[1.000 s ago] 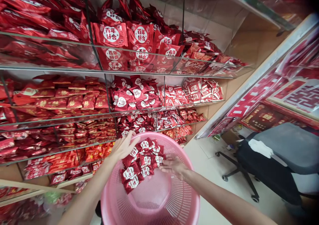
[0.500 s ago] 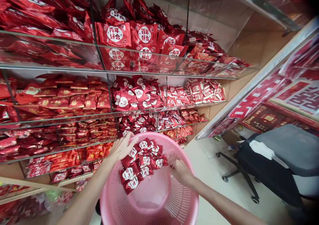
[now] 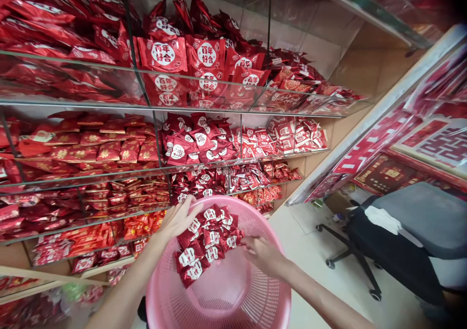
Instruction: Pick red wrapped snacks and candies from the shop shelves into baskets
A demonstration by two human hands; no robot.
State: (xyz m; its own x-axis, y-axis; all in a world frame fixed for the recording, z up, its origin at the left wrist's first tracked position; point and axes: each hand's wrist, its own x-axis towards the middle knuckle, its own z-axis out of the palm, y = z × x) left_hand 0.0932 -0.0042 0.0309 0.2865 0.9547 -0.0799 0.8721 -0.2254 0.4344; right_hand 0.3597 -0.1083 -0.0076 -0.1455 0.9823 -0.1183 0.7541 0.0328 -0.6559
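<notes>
A pink perforated plastic basket (image 3: 255, 300) sits low in the middle of the view. A heap of small red foil packets (image 3: 206, 244) with white round labels lies against its far inner wall. My left hand (image 3: 178, 218) rests on the left top of the heap, fingers curled over the packets at the basket's rim. My right hand (image 3: 260, 253) is inside the basket at the heap's right edge, its fingers pinched on one red packet.
Glass shelves (image 3: 175, 106) full of red packets (image 3: 204, 144) rise right behind the basket. A black and grey wheeled office chair (image 3: 397, 236) stands on the tiled floor at right. Red framed decorations (image 3: 430, 144) lean against the right wall.
My right hand has drawn slightly down and closed its fingers on a packet at the heap's edge. My left hand stays on the heap. The view shifted slightly.
</notes>
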